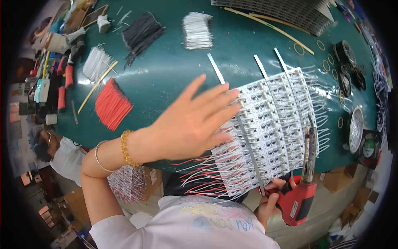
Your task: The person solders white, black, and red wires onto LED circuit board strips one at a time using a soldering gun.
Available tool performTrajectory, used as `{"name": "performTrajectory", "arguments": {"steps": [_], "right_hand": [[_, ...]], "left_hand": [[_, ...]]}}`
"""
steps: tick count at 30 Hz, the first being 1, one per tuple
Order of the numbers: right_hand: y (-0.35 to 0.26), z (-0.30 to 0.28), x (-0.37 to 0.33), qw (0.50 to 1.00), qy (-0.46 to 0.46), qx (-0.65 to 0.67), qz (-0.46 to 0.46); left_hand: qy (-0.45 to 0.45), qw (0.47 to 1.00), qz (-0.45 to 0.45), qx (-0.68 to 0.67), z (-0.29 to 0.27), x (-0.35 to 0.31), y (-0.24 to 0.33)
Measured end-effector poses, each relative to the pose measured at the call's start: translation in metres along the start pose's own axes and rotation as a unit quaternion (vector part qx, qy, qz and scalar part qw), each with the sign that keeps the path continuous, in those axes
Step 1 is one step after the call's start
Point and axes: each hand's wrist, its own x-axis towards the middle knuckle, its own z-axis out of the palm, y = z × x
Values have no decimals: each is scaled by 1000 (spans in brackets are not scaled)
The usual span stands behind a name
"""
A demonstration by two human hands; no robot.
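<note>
My left hand [195, 118] is spread wide, blurred, palm down over the upper left part of a white panel of small circuit boards [271, 124]; I cannot tell whether its fingertips touch the panel; my right hand [269, 200] is closed round the handle of a red and black gun-shaped tool [295, 203], whose long metal nose stands over the panel's right part; the panel lies tilted at the near side of the green tabletop [161, 79], its lower end reaching past the edge toward my lap; thin metal strips [215, 68] run across it and stick out at the far side; red and white wires [203, 172] fan out from its left edge, and pale wire loops [322, 128] from its right; left of it lie a red bundle [112, 103], a white bundle [96, 65] with a yellow stick [93, 93] beside it, and farther off a black bundle [143, 34] and a second white one; on the right are rubber bands [326, 65] and a round silvery dish [356, 129].
</note>
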Motion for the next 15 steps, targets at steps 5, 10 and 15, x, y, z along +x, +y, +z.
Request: {"name": "performTrajectory", "arguments": {"steps": [5, 10, 15], "right_hand": [[-5, 8, 14, 996, 40, 77, -3], [-4, -1, 8, 996, 36, 73, 33], [-7, 9, 15, 996, 81, 41, -6]], "left_hand": [[200, 956, -48, 208, -14, 28, -74], [171, 907, -121, 365, -39, 15, -123], [6, 865, -348, 362, -73, -31, -144]]}}
